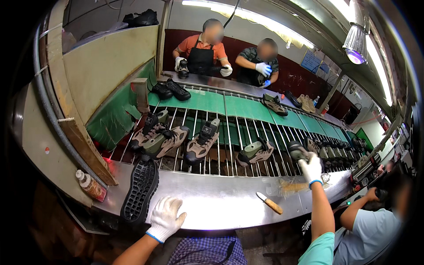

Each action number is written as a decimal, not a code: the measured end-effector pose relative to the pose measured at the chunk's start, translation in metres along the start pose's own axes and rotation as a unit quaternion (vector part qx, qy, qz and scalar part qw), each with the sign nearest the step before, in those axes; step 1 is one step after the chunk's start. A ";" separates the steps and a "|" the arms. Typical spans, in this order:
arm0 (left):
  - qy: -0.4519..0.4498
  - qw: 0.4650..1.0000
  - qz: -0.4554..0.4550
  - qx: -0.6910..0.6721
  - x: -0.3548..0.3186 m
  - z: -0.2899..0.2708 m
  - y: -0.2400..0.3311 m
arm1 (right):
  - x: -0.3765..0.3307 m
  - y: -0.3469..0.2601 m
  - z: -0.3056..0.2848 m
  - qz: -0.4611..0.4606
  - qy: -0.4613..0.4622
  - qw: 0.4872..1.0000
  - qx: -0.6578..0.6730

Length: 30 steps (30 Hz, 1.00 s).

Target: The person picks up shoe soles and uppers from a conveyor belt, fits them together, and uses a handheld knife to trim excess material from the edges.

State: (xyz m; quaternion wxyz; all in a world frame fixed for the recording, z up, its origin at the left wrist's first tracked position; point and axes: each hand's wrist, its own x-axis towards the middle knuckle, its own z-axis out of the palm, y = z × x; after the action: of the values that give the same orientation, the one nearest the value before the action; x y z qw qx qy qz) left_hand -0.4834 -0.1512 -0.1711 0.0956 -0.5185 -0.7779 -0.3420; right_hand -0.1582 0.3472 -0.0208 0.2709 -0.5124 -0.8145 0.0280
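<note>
A black shoe sole (140,190) lies upside down on the shiny metal bench (221,201), with its bumpy tread facing up. The left hand (165,218) wears a white glove and sits just to the sole's 4 o'clock. Its fingers (169,205) are spread open and hold nothing. They are close to the sole but do not seem to touch it.

At 12 o'clock from the sole, tan and black shoes (164,138) wait on the wire rack (229,145). Many more stand along it.

A small knife with a wooden handle (270,203) lies on the bench at 3 o'clock from the left hand, untouched.

The right hand (310,167), also in a white glove, reaches far out over the rack. Its fingers are closed around a dark shoe (297,151).

So it looks like the work is at an early point: the sole is not picked up yet, one shoe is only now being taken, and lots of shoes are left on the rack.
</note>
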 end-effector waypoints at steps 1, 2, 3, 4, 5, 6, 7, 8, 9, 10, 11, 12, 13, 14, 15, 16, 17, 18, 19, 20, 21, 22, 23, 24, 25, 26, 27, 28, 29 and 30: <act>-0.004 1.000 0.002 -0.001 0.003 -0.001 0.000 | -0.002 -0.008 0.024 -0.043 -0.011 0.999 -0.015; -0.005 1.000 0.004 -0.002 0.006 -0.003 0.000 | -0.005 -0.026 0.040 -0.081 -0.042 0.996 -0.002; -0.006 1.000 0.001 -0.001 0.007 -0.003 0.001 | -0.008 -0.051 0.054 -0.090 -0.079 0.993 0.006; -0.010 1.000 0.002 -0.004 0.008 -0.002 0.001 | -0.007 -0.066 0.069 -0.103 -0.103 0.988 0.042; -0.013 1.000 0.005 -0.007 0.011 -0.002 0.000 | -0.001 -0.081 0.084 -0.113 -0.126 0.984 0.052; -0.008 1.000 0.014 -0.005 0.012 -0.003 -0.001 | 0.007 -0.099 0.100 -0.097 -0.142 0.983 0.071; -0.028 0.999 -0.017 -0.011 0.006 -0.002 -0.005 | 0.016 -0.120 0.114 -0.087 -0.162 0.975 0.128; -0.039 0.999 -0.030 -0.018 0.005 0.000 -0.005 | 0.030 -0.107 0.145 -0.079 -0.114 0.981 0.138; -0.052 0.997 -0.042 -0.031 0.007 0.006 -0.004 | 0.049 -0.085 0.178 -0.031 -0.095 0.984 0.149; -0.043 0.998 -0.041 -0.015 0.003 0.003 -0.008 | 0.053 -0.104 0.196 0.019 -0.095 0.979 0.182; -0.047 0.998 -0.045 0.014 -0.002 0.002 -0.010 | 0.056 -0.123 0.210 0.069 -0.094 0.971 0.210; -0.054 0.997 -0.042 0.034 -0.006 0.004 -0.008 | 0.059 -0.121 0.215 0.074 -0.074 0.964 0.244; -0.060 0.996 -0.039 0.054 -0.008 0.008 -0.008 | 0.069 -0.111 0.241 0.055 0.011 0.965 0.255; -0.020 0.998 -0.004 0.062 -0.011 0.015 -0.013 | 0.065 -0.118 0.246 0.057 0.005 0.962 0.268; -0.026 0.998 -0.007 0.064 -0.011 0.014 -0.013 | 0.063 -0.131 0.240 0.059 0.006 0.958 0.282; -0.032 0.997 -0.010 0.065 -0.011 0.012 -0.012 | 0.064 -0.137 0.242 0.080 0.034 0.963 0.255; -0.038 0.997 -0.011 0.066 -0.011 0.011 -0.011 | 0.063 -0.144 0.236 0.114 0.009 0.958 0.263; -0.041 0.997 -0.019 0.064 -0.011 0.010 -0.012 | 0.051 -0.156 0.225 0.092 0.012 0.961 0.261; -0.046 0.997 -0.026 0.062 -0.011 0.009 -0.014 | 0.037 -0.165 0.219 0.072 0.015 0.963 0.258; -0.044 0.997 -0.028 0.054 -0.009 0.010 -0.010 | 0.034 -0.157 0.224 0.057 0.020 0.955 0.290; -0.030 0.998 -0.030 0.035 -0.004 0.007 -0.007 | 0.021 -0.177 0.203 0.064 0.042 0.945 0.317; -0.018 0.999 -0.031 0.015 0.004 0.003 -0.003 | 0.012 -0.185 0.197 0.015 0.053 0.944 0.325; -0.008 1.000 -0.025 -0.011 0.010 0.000 0.003 | 0.000 -0.186 0.184 -0.029 0.070 0.942 0.327; -0.010 1.000 -0.023 0.000 0.006 0.003 -0.005 | -0.018 -0.197 0.161 -0.083 0.082 0.945 0.306; -0.007 1.000 -0.025 0.005 0.003 0.003 -0.006 | -0.037 -0.211 0.142 -0.136 0.090 0.944 0.288; -0.006 1.000 -0.020 0.005 0.004 0.004 -0.006 | -0.049 -0.210 0.133 -0.173 0.105 0.931 0.303; -0.003 1.000 -0.017 0.009 0.004 0.006 -0.008 | -0.059 -0.215 0.121 -0.161 0.098 0.925 0.330; 0.008 1.000 0.003 0.014 0.003 0.011 -0.013 | -0.069 -0.218 0.112 -0.139 0.120 0.907 0.379; 0.005 1.000 0.007 0.008 0.006 0.012 -0.017 | -0.078 -0.222 0.101 -0.120 0.141 0.885 0.428; 0.000 1.000 0.004 0.005 0.005 0.011 -0.020 | -0.090 -0.232 0.077 -0.101 0.094 0.871 0.472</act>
State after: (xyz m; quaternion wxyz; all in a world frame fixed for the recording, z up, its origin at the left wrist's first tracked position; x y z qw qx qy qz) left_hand -0.5009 -0.1455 -0.1859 0.0996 -0.5214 -0.7773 -0.3376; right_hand -0.3551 0.1791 -0.0485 0.5569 -0.2389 -0.7222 0.3335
